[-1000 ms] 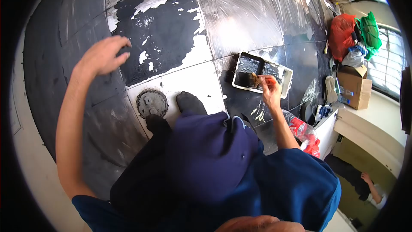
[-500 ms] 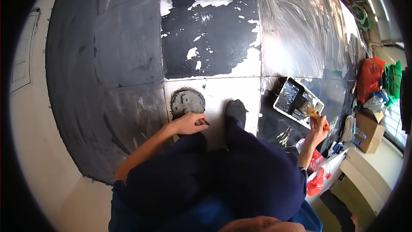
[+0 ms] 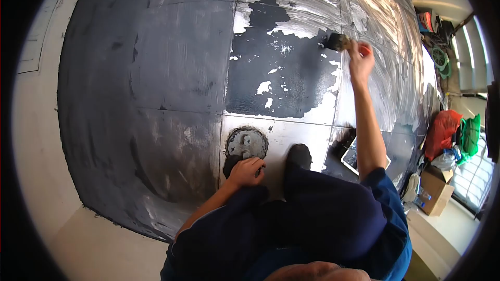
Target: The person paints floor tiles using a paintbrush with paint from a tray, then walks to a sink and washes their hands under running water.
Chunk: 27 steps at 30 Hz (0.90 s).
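My right hand [image 3: 361, 62] grips a paintbrush [image 3: 336, 42] by its orange handle, arm stretched forward. Its dark, paint-loaded bristles are at the upper right edge of a black painted patch [image 3: 278, 80] on the tiled floor; whether they touch it I cannot tell. My left hand [image 3: 248, 171] rests over my left knee, fingers curled in, with nothing visible in them. Just beyond it lies a round grey cover [image 3: 247, 142] set in the floor. The white-rimmed paint tray [image 3: 350, 160] is partly hidden behind my right forearm.
Dark-coated tiles [image 3: 172, 57] cover the left side, and streaky grey ones [image 3: 377, 26] the right. My dark-socked foot [image 3: 299, 155] is on a white tile. Along the right wall are a red bag [image 3: 442, 134], a green bag [image 3: 470, 134] and a cardboard box [image 3: 435, 190].
My right hand has lifted the paintbrush out of the tray and carried it forward to the black patch. The view has shifted; my left hand stays by my knee, fingers still curled.
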### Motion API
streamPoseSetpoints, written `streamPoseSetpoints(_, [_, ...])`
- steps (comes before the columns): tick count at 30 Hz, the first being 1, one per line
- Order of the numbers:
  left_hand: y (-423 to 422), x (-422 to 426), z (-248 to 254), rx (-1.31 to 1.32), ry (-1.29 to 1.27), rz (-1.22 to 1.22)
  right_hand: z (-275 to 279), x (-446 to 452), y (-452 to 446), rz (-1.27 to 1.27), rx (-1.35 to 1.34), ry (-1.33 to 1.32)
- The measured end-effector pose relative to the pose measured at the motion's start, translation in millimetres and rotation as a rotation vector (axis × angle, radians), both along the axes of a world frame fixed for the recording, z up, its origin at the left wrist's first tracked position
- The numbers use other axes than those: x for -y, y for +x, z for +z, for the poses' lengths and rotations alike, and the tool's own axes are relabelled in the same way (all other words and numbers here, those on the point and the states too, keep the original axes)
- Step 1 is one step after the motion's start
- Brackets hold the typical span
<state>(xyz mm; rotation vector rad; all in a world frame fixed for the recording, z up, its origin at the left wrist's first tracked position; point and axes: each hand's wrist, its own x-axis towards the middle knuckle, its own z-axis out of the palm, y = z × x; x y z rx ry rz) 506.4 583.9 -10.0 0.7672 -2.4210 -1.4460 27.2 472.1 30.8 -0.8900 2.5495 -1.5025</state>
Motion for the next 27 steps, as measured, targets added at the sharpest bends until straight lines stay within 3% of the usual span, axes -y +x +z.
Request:
streamPoseSetpoints(2, [2.8, -3.3, 1.4, 0.012, -0.009, 0.012, -3.1, 67.1, 51.3, 0.059, -0.057, 0.128])
streamPoseSetpoints(4, [3.8, -1.2, -0.9, 0.017, -0.024, 0.009, -13.1, 119.9, 106.0, 0.245, -0.127, 0.005])
streamPoseSetpoints(7, [4.1, -2.5, -3.1, 0.026, -0.031, -0.003, -22.4, 166.0, 179.5, 0.377, -0.002, -0.153])
streamPoseSetpoints(9, [1.9, -2.0, -1.2, 0.037, -0.046, -0.013, -5.8, 161.7, 193.8, 0.448, 0.324, -0.144])
streamPoseSetpoints(12, [0.7, 0.3, 1.0, 0.007, -0.040, -0.029, -5.5, 120.1, 158.7, 0.325, 0.323, -0.131])
streamPoseSetpoints(17, [1.1, -2.0, -1.4, -0.020, -0.060, -0.008, -32.7, 19.2, 28.6, -0.064, -0.102, -0.198])
streamPoseSetpoints(19, [-0.1, 0.7, 0.6, 0.001, -0.075, -0.025, -23.7, 14.3, 36.7, -0.109, -0.117, 0.029])
streamPoseSetpoints(21, [-5.0, 1.2, 2.6, 0.032, -0.076, -0.083, -43.2, 32.5, 75.4, 0.147, -0.400, 0.024])
streamPoseSetpoints(22, [-6.1, 0.5, 2.9, 0.047, -0.065, -0.094, -31.1, 43.0, 110.2, 0.312, -0.223, 0.253])
streamPoseSetpoints(23, [-5.9, -0.6, 2.8, 0.064, -0.056, -0.103, -44.4, 60.2, 136.9, 0.461, -0.218, 0.296])
streamPoseSetpoints(25, [-6.1, 1.5, 0.9, 0.073, -0.062, -0.111, -54.6, 83.2, 197.2, 0.572, -0.368, -0.074])
streamPoseSetpoints(27, [-5.0, -0.8, -1.7, 0.057, -0.069, -0.102, -21.3, 76.2, 228.2, 0.797, -0.047, 0.018])
